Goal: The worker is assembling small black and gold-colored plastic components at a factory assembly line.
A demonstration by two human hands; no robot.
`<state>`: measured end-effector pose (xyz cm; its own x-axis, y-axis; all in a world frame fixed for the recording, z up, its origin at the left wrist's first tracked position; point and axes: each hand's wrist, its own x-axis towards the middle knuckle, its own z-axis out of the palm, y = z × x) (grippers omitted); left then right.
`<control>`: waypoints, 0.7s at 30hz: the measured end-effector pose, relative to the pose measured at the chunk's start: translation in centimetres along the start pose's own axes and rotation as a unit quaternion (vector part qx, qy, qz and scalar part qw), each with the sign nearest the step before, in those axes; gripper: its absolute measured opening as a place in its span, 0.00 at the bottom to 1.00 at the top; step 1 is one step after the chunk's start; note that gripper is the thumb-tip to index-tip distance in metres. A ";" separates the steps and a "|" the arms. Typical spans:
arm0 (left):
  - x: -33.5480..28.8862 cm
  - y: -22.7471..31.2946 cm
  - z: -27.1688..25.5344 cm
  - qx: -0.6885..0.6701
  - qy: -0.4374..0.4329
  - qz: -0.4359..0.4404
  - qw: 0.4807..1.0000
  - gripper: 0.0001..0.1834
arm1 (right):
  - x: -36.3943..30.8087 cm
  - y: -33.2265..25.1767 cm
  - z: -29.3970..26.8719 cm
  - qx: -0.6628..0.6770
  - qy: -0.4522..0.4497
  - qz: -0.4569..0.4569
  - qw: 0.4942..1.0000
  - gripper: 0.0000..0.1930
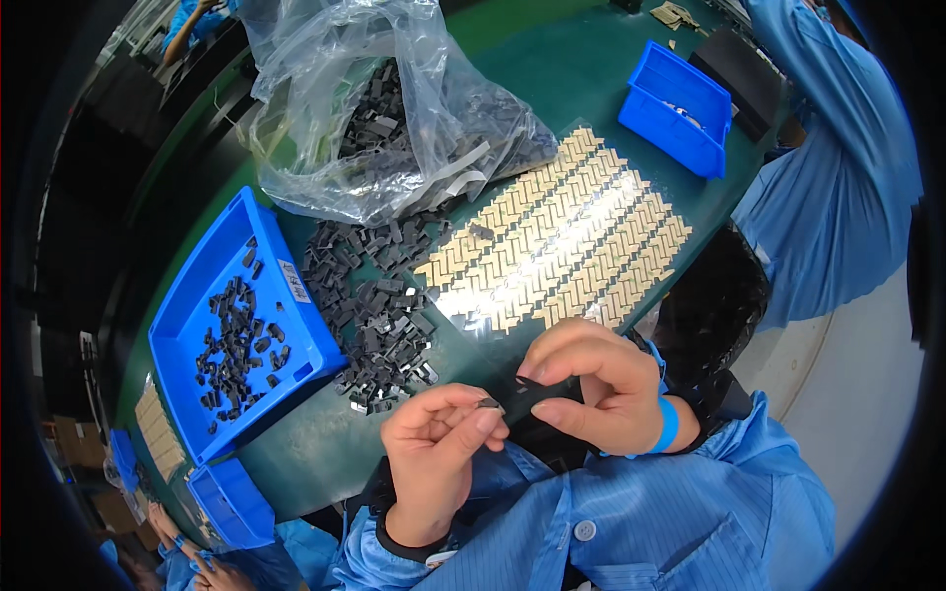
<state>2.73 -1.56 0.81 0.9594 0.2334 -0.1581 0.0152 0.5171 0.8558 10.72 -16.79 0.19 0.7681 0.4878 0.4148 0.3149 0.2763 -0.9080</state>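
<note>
My left hand (434, 455) is closed, with a small dark part (488, 403) pinched between thumb and forefinger. Just to its right, my right hand (603, 386) has its thumb and forefinger apart. A thin black strip (527, 382) shows at the right forefinger's tip; whether it sticks there cannot be made out. Beyond the hands lies a clear sheet bearing beige pieces (581, 231) in slanted, herringbone-like rows. Left of that sheet, a loose heap of small black parts (379, 330) covers the green table (305, 448).
A clear plastic bag (296, 167) full of black parts stands behind the heap. At left is a blue tray (330, 360) with small black parts, beside a smaller blue bin (232, 502). Another blue bin (680, 138) stands far right, near a person's blue sleeve (838, 148).
</note>
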 end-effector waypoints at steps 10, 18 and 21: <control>-0.9 -0.9 -0.2 -0.221 -0.039 -0.146 0.964 0.07 | -1.0 0.4 1.2 0.112 0.048 0.083 0.989 0.07; -1.4 -1.0 0.2 -0.175 0.000 -0.102 0.979 0.12 | -1.3 0.7 1.5 0.213 0.057 0.123 0.968 0.05; -1.5 -1.6 0.2 -0.100 -0.015 -0.048 0.994 0.13 | -1.5 0.6 1.8 0.209 0.057 0.131 0.967 0.05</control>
<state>1.30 -2.87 -0.24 0.9640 0.1527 -0.2176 0.0535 0.6905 0.7213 8.81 -15.88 -0.90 0.8555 0.4980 0.1421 -0.1343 0.4784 -0.8678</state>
